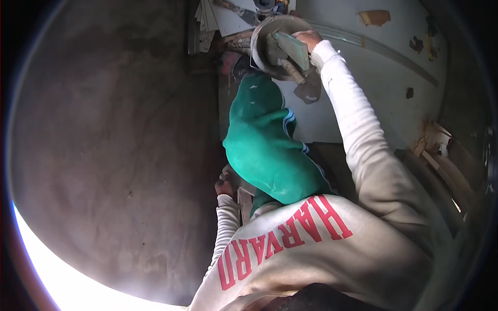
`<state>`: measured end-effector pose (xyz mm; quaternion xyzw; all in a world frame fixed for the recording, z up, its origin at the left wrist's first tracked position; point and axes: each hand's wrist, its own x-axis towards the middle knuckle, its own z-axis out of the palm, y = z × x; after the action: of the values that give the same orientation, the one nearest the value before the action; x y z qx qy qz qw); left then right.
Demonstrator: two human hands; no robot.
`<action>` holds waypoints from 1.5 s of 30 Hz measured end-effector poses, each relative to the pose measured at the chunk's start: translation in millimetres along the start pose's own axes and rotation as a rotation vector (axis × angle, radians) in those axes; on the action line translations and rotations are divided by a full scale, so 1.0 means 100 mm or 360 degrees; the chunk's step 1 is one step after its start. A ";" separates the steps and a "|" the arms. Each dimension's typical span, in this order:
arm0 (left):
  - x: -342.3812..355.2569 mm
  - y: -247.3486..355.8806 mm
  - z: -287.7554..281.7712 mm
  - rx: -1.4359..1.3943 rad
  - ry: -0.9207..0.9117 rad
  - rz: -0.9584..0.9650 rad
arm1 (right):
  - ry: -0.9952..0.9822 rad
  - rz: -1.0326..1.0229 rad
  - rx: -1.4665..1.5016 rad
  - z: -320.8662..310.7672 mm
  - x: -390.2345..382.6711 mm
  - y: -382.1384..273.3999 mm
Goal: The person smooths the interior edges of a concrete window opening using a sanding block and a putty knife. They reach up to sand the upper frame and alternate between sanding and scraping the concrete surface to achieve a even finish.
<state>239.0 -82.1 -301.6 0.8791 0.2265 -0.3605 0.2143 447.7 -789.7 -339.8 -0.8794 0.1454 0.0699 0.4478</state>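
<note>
Beyond my bent knee, a round bucket (254, 49) holds grey, wet-looking material. My right hand (308, 39) reaches to its right side, fingers closed at the edge of a flat greenish rectangular plate (294, 49). That plate slants over the bucket's mouth. Below it, a stubby wooden handle (292, 71) leans across the rim; I cannot tell what it belongs to. Low beside my green-clad leg, my left hand (224, 185) is curled close to the wall, and what it holds, if anything, is hidden.
A brown-grey wall (114, 129) fills the left side. Past the bucket lies a scraper (238, 11) among other tools on a pale surface. A long metal strip (373, 45) crosses the pale board (384, 78). Broken wooden pieces (441, 147) lie at right.
</note>
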 end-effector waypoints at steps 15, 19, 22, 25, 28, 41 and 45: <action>-1.21 -0.96 -0.21 -0.0111 0.0141 -0.0016 | 0.0851 0.1796 0.1995 0.94 -1.14 -0.76; -1.17 -0.65 -0.35 -0.0123 -0.0178 -0.0197 | 0.0927 0.1733 0.2103 0.95 -1.17 -0.69; -1.53 -0.74 -0.48 0.0007 -0.0043 -0.0116 | 0.0945 0.1742 0.2156 1.05 -1.48 -0.73; -1.49 -1.00 -0.50 -0.0096 -0.0033 -0.0081 | 0.0956 0.1689 0.2263 1.03 -1.51 -0.83; -1.48 -1.01 -0.49 0.0072 0.0038 -0.0122 | 0.0989 0.1627 0.2356 1.09 -1.62 -0.76; -0.82 -0.23 0.00 -0.0502 0.0053 0.0164 | 0.0668 0.0300 0.2948 0.73 -1.85 -1.17; -0.43 -0.68 0.38 -0.0215 0.0309 0.0258 | 0.0346 -0.0133 0.3036 0.61 -1.99 -1.50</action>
<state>154.0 -58.0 -309.3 0.9087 0.1983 -0.2393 0.2786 307.6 -619.0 -210.4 -0.1511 0.1504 -0.1756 0.9611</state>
